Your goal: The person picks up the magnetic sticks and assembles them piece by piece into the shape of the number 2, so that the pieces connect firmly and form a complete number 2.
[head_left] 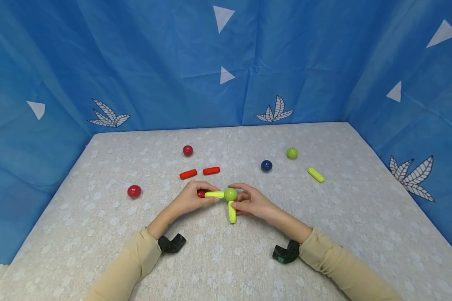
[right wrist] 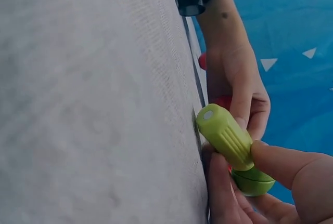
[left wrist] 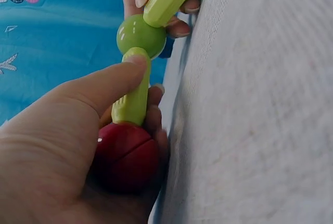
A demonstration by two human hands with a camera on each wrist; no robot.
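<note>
In the head view my left hand [head_left: 192, 196] pinches a yellow-green rod [head_left: 214, 194] between thumb and fingers. A red ball [left wrist: 125, 156] sits at that rod's near end in the left wrist view, within the palm. At the rod's other end is a green ball [head_left: 231, 194], with a second yellow-green rod [right wrist: 226, 136] joined to it at an angle. My right hand [head_left: 258, 205] pinches this second rod near the ball, its fingers around the ball's far side. A small grey disc shows on the rod's free end in the right wrist view.
Two red rods [head_left: 188, 174] lie just beyond the left hand. One red ball [head_left: 187, 150] is behind them, another red ball [head_left: 134, 191] to the left. A blue ball [head_left: 266, 166], a green ball [head_left: 292, 153] and a yellow-green rod [head_left: 316, 174] lie at right. Blue cloth [head_left: 305, 62] surrounds the table.
</note>
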